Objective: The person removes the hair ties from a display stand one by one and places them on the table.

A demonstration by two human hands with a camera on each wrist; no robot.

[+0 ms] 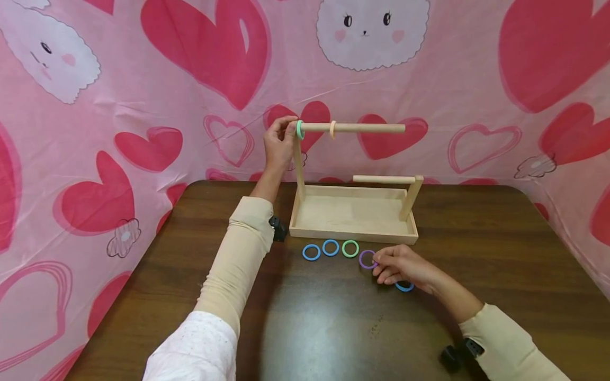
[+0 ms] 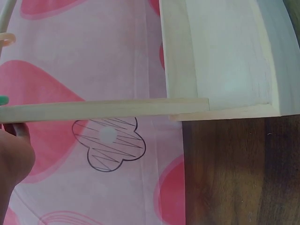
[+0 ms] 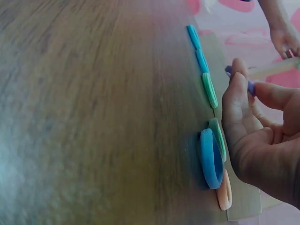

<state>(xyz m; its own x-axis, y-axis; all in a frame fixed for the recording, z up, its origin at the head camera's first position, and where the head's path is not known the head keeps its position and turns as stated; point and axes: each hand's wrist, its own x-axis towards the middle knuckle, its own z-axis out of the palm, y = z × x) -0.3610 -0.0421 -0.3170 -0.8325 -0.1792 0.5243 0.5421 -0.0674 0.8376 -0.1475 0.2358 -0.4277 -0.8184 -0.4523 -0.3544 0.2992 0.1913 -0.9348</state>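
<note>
At the top of the left post (image 1: pixel 298 169) of a wooden stand, my left hand (image 1: pixel 280 142) grips the post end with fingertips and thumb. A mint-green ring (image 1: pixel 298 129) hangs on the long upper rod (image 1: pixel 367 128) right by that thumb, and a peach ring (image 1: pixel 332 130) hangs farther along. Between thumb and fingers, my right hand (image 1: pixel 402 267) pinches a purple ring (image 3: pixel 251 87), held above the table in front of the tray. Below this hand lie a blue ring (image 3: pixel 212 159), a green ring (image 3: pixel 218 136) and a peach ring (image 3: pixel 225 190), mostly hidden from the head view.
The stand's shallow wooden tray (image 1: pixel 352 238) sits at the back of the dark table (image 1: pixel 229 328). Its right post (image 1: pixel 412 198) carries a shorter, lower rod (image 1: pixel 381 179). Two blue rings and a green ring (image 1: pixel 343 249) line the tray's front. Behind hangs a pink heart-patterned cloth (image 1: pixel 457 63).
</note>
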